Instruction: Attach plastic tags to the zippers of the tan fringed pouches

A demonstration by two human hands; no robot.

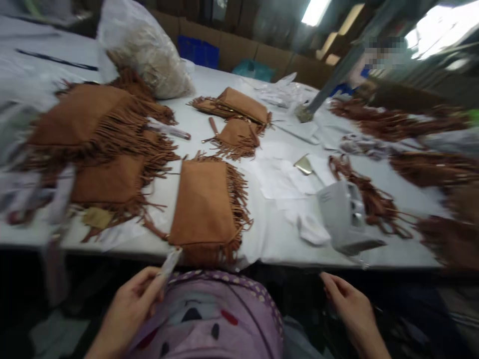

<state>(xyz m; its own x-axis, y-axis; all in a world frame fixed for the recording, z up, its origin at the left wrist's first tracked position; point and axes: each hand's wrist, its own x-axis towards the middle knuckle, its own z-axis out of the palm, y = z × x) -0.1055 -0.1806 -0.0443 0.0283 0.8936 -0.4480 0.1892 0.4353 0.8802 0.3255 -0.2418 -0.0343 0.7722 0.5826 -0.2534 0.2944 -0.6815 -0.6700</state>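
A tan fringed suede bag (pixel 204 202) lies flat at the table's front edge, its fringe spread to the right. Just below its lower left corner, my left hand (pixel 140 294) pinches a whitish wrapped strip (pixel 171 262) whose upper end meets the bag's edge. My right hand (pixel 350 306) hangs off the table edge at the right, thumb and fingers pressed together; anything between them is too small or blurred to make out. A brown strap (pixel 155 230) sticks out from the bag's left side.
More fringed bags (pixel 82 114) are piled at left, with smaller pouches (pixel 239 132) behind. A filled plastic bag (pixel 149 55) stands at the back. To the right are a white box (pixel 340 214), brown straps (pixel 368 199), white paper (pixel 277 174) and a metal pole (pixel 337 75).
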